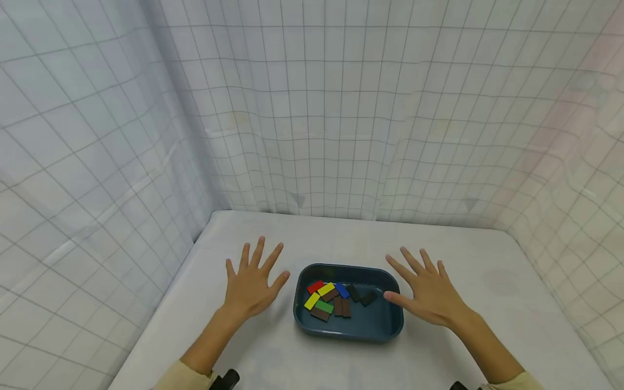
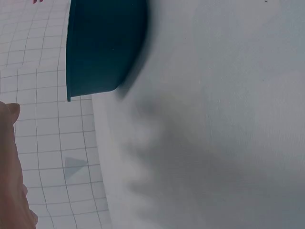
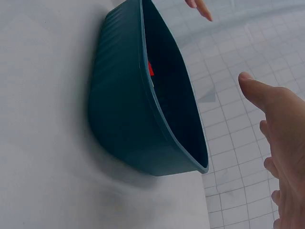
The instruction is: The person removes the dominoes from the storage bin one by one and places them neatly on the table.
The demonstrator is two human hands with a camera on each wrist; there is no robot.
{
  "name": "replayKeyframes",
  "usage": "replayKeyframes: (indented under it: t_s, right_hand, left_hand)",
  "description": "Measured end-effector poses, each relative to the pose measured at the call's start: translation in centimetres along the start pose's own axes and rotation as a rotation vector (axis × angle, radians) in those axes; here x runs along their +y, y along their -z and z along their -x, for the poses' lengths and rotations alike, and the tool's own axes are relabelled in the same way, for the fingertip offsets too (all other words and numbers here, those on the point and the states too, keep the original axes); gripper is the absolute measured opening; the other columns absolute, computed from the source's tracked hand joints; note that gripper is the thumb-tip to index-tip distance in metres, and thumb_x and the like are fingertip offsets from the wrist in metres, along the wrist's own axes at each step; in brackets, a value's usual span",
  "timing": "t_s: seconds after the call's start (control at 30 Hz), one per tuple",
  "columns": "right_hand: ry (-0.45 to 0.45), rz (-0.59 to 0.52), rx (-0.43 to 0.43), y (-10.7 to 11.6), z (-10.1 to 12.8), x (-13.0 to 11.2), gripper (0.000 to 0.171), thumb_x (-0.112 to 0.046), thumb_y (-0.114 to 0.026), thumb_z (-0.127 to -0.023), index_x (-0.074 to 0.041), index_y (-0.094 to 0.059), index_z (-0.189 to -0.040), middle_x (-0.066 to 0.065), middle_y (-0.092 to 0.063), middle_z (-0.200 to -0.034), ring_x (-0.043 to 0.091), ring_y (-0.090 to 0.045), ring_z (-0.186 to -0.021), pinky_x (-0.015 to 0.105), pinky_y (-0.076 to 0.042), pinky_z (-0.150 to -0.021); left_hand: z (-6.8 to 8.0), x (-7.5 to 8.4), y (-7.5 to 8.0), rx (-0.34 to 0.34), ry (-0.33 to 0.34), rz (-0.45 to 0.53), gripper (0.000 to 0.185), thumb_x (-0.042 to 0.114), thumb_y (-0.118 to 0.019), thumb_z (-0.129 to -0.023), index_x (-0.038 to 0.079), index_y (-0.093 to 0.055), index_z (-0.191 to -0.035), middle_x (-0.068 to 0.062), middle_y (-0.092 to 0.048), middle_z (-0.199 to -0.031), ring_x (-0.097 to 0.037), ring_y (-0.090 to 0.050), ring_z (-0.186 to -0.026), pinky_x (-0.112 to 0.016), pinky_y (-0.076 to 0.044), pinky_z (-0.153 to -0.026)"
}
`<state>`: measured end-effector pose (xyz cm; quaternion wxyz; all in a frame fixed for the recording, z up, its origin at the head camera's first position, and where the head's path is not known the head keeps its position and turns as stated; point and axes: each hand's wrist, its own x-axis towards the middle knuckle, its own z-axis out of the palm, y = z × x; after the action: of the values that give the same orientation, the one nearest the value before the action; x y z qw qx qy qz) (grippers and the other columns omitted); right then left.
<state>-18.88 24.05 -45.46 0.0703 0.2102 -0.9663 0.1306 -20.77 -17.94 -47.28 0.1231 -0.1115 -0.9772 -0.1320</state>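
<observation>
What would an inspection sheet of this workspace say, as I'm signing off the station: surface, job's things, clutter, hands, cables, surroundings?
Surface: white table, with the tray standing upright on it.
Job's things: loose blocks in the tray, mostly toward its left; red, yellow, blue, green, brown and near-black.
Clutter: nothing seen.
Hands: left hand left of the tray, right hand by its right end; both fingers-spread, holding nothing. The right thumb overlaps the rim in the head view, but the right wrist view shows it apart.
Cables: nothing seen.
Surroundings: white gridded sheets at the back and both sides.
</observation>
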Motion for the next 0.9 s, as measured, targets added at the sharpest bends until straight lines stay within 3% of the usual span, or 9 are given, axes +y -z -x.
replayKeyframes:
  t_s: [0.23,0.4,0.57,0.7,0.9]
  right_hand:
    - [0.123,-0.081,-0.013,-0.6,-1.0,-1.0,0.078,-0.066,-0.058,-0.096,-0.028,-0.040,-0.161,0.011,-0.030,-0.167,0.046,-0.023,-0.151,0.074,-0.022,-0.113]
    - [0.183,-0.155,-0.026,-1.3,-1.7,-1.6,0.073,-0.060,-0.061,-0.097,-0.024,-0.045,-0.158,0.012,-0.039,-0.162,0.041,-0.039,-0.145,0.069,-0.038,-0.107]
    - [0.228,-0.196,-0.072,-2.2,-2.6,-2.2,0.069,-0.056,-0.061,-0.099,-0.017,-0.050,-0.155,0.010,-0.046,-0.158,0.036,-0.046,-0.141,0.064,-0.041,-0.108]
    - [0.278,-0.220,-0.108,-3.0,-3.3,-2.2,0.058,-0.044,-0.063,-0.101,-0.011,-0.057,-0.148,0.010,-0.056,-0.148,0.035,-0.053,-0.135,0.061,-0.044,-0.107]
    - [0.362,-0.214,-0.166,-4.3,-4.2,-2.3,0.040,-0.020,-0.068,-0.099,-0.002,-0.066,-0.135,0.009,-0.068,-0.132,0.030,-0.062,-0.123,0.053,-0.050,-0.103]
  left_hand:
    - [0.6,0.7,-0.7,-0.026,-0.003,0.102,0.075,0.065,-0.045,-0.101,0.030,-0.029,-0.165,-0.013,-0.014,-0.171,-0.047,-0.009,-0.154,-0.084,-0.011,-0.108]
    - [1.3,1.4,-1.5,-0.044,0.008,0.263,0.076,0.060,-0.049,-0.102,0.024,-0.028,-0.166,-0.017,-0.017,-0.170,-0.050,-0.016,-0.152,-0.083,-0.017,-0.107]
    - [2.1,2.6,-2.8,-0.093,0.058,0.548,0.074,0.048,-0.054,-0.104,0.019,-0.024,-0.166,-0.018,-0.014,-0.170,-0.047,-0.014,-0.153,-0.079,-0.016,-0.111]
    - [2.7,4.2,-3.6,-0.179,0.167,0.857,0.073,0.030,-0.058,-0.105,0.015,-0.022,-0.166,-0.018,-0.013,-0.171,-0.043,-0.011,-0.155,-0.074,-0.010,-0.116]
    - [3.9,6.0,-4.4,-0.250,0.332,1.198,0.088,0.003,-0.060,-0.089,0.011,-0.018,-0.166,-0.018,-0.013,-0.170,-0.049,-0.013,-0.152,-0.070,-0.017,-0.117]
